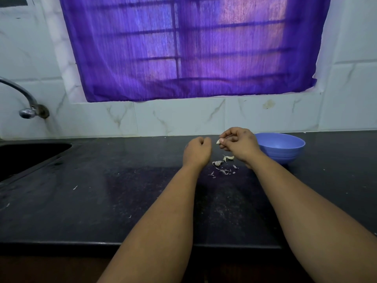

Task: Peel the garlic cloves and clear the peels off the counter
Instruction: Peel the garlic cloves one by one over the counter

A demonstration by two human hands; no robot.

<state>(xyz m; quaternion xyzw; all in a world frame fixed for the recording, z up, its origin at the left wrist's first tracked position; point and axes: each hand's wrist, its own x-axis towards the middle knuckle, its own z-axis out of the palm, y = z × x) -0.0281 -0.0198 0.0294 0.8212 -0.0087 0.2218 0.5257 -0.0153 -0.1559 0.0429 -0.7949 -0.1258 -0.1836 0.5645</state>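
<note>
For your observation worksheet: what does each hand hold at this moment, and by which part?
The right hand pinches a garlic clove by one end, its tip protruding from the grip. The left hand is curled closed; whether it holds anything cannot be told.

Two bare forearms, no sleeves in view, left hand (196, 150) without rings or watch, right hand (239, 145) likewise unadorned, wrists bare, short fingernails
</note>
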